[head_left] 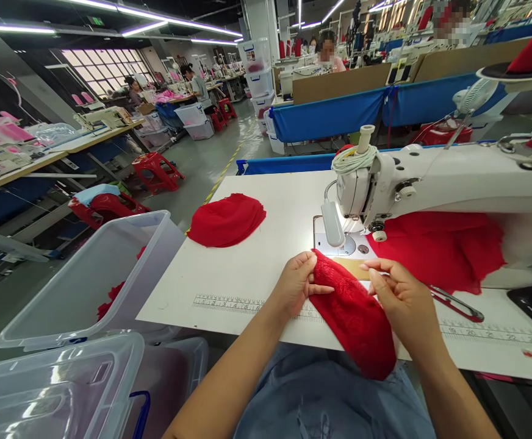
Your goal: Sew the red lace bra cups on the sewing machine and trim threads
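My left hand (297, 281) pinches the upper end of a red plush fabric piece (355, 317), its forefinger lying along the left edge. The oblong piece slants down over the table's front edge toward my lap. My right hand (396, 292) is at the piece's right side with thumb and fingers drawn together. Whether it grips the fabric edge or something small is hidden. Its fingertips are by a tan strip (352, 267) on the machine bed. Just beyond my hands is a white sewing machine (412, 183), its needle area above a metal plate (321, 235).
Stacked red fabric pieces (227, 221) lie on the white table (179, 274) at left. More red cloth (440, 250) lies under the machine arm, near thread snips (458, 303). A clear plastic bin (64, 305) stands left. Co-workers sit farther off.
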A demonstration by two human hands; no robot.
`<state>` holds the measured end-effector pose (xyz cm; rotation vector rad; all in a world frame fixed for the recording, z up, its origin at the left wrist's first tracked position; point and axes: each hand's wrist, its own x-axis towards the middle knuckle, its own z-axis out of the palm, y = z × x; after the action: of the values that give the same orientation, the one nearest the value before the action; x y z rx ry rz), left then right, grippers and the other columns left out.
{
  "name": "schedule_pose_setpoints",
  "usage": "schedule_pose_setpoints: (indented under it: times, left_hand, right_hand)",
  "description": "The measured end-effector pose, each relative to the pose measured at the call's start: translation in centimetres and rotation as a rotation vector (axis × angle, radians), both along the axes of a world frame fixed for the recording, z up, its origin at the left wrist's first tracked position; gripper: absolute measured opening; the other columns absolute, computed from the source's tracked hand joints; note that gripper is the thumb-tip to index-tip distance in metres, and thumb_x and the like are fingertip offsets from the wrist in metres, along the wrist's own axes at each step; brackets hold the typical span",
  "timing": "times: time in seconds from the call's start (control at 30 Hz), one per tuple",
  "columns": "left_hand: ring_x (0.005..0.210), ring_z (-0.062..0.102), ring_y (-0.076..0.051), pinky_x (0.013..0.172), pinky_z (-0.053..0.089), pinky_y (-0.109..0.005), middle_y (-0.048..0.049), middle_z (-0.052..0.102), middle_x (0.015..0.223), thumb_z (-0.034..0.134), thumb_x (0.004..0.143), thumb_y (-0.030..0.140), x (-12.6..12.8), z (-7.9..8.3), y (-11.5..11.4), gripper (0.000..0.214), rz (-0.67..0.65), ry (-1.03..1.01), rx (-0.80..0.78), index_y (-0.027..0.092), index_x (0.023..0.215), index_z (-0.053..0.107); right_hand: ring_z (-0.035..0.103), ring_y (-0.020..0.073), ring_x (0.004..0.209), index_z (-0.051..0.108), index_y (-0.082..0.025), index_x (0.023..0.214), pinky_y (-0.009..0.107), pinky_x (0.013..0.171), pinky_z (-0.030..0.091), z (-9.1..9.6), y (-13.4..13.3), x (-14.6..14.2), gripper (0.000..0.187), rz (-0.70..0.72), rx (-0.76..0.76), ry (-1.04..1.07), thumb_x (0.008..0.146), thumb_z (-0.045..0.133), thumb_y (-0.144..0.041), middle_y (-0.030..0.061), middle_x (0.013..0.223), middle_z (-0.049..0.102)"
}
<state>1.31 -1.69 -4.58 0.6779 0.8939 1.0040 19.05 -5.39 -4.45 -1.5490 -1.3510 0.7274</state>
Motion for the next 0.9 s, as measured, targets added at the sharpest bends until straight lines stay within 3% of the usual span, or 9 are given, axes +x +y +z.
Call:
schedule_pose_setpoints:
  times: [0.13, 0.3, 0.4, 0.53, 0.6, 0.67, 0.73, 0.8, 0.9]
  left_hand:
    - [0.066, 0.058, -0.01, 0.06, 0.059, -0.025, 0.0005, 0.057, 0.072, 0.076, 0.076, 0.038, -0.3, 0.1, 0.3, 0.03, 0.088, -0.069, -0.024, 0.014, 0.077, 0.059]
    - [0.069, 0.06, -0.009, 0.067, 0.053, -0.018, -0.0031, 0.065, 0.077, 0.086, 0.064, 0.033, -0.1, 0.2, 0.2, 0.034, 0.025, -0.033, -0.016, 0.01, 0.078, 0.065]
    - [0.063, 0.059, -0.008, 0.059, 0.049, -0.017, -0.0009, 0.065, 0.072, 0.086, 0.063, 0.036, -0.4, 0.7, 0.2, 0.035, 0.039, 0.047, -0.018, 0.013, 0.079, 0.065]
    - [0.065, 0.061, -0.011, 0.063, 0.049, -0.021, -0.0011, 0.065, 0.07, 0.08, 0.073, 0.034, -1.5, 2.1, 0.1, 0.027, 0.081, -0.013, -0.012, 0.014, 0.075, 0.062]
    - [0.071, 0.064, -0.014, 0.069, 0.051, -0.025, -0.0035, 0.068, 0.075, 0.077, 0.077, 0.035, -1.7, 2.5, -0.4, 0.026, 0.049, -0.18, -0.087, 0.013, 0.079, 0.064]
    - [0.086, 0.067, -0.02, 0.078, 0.053, -0.03, -0.0082, 0.072, 0.091, 0.076, 0.077, 0.04, -1.4, 2.2, -1.3, 0.032, -0.015, -0.36, -0.167, 0.013, 0.093, 0.066]
    - [0.096, 0.067, -0.022, 0.081, 0.052, -0.03, -0.0109, 0.071, 0.105, 0.079, 0.075, 0.039, -0.6, 1.6, -2.3, 0.042, -0.072, -0.46, -0.192, 0.014, 0.107, 0.065]
    - [0.09, 0.068, -0.019, 0.078, 0.053, -0.027, -0.01, 0.072, 0.104, 0.078, 0.077, 0.031, 0.1, 0.9, -3.0, 0.038, -0.046, -0.47, -0.224, 0.014, 0.108, 0.065]
    - [0.08, 0.069, -0.016, 0.076, 0.053, -0.025, -0.0089, 0.073, 0.092, 0.058, 0.091, 0.021, 0.5, 0.9, -3.0, 0.017, 0.123, -0.451, -0.294, 0.01, 0.101, 0.066]
  right_hand:
    - [0.063, 0.0202, 0.068, 0.064, -0.024, 0.088, 0.031, 0.059, 0.046, -1.2, -2.0, 2.0, 0.039, 0.015, -0.127, -0.248, 0.081, 0.05, -0.06, 0.0041, 0.085, 0.07]
    - [0.062, 0.0228, 0.074, 0.062, -0.026, 0.076, 0.033, 0.061, 0.044, -1.6, -3.6, 2.3, 0.031, 0.112, -0.117, -0.408, 0.081, 0.049, -0.053, 0.0027, 0.079, 0.067]
    - [0.061, 0.0214, 0.069, 0.059, -0.024, 0.072, 0.033, 0.06, 0.045, -1.4, -3.5, 1.6, 0.03, 0.119, -0.072, -0.321, 0.084, 0.046, -0.049, 0.0035, 0.075, 0.066]
    - [0.065, 0.0205, 0.066, 0.059, -0.021, 0.103, 0.031, 0.057, 0.05, -1.3, -3.0, 0.2, 0.037, 0.17, -0.127, 0.045, 0.083, 0.052, -0.051, 0.0056, 0.082, 0.071]
    - [0.064, 0.0196, 0.062, 0.059, -0.021, 0.099, 0.03, 0.054, 0.05, -1.4, -2.8, -0.7, 0.031, 0.211, -0.07, 0.055, 0.081, 0.057, -0.046, 0.0039, 0.076, 0.07]
    - [0.058, 0.0168, 0.055, 0.056, -0.023, 0.076, 0.027, 0.05, 0.046, -1.5, -2.7, -1.7, 0.018, 0.183, 0.087, -0.059, 0.084, 0.055, -0.039, 0.0012, 0.065, 0.063]
    - [0.054, 0.0152, 0.055, 0.05, -0.023, 0.067, 0.026, 0.05, 0.044, -1.5, -2.7, -2.5, 0.024, 0.148, 0.256, -0.168, 0.089, 0.049, -0.031, 0.0009, 0.063, 0.058]
    - [0.057, 0.016, 0.061, 0.056, -0.022, 0.075, 0.026, 0.055, 0.046, -1.6, -2.8, -3.1, 0.019, 0.188, 0.349, -0.24, 0.091, 0.045, -0.024, 0.0028, 0.071, 0.061]
    - [0.06, 0.0171, 0.069, 0.063, -0.021, 0.098, 0.028, 0.058, 0.049, -1.7, -3.1, -3.5, 0.016, 0.284, 0.335, -0.198, 0.089, 0.051, -0.025, 0.0061, 0.088, 0.066]
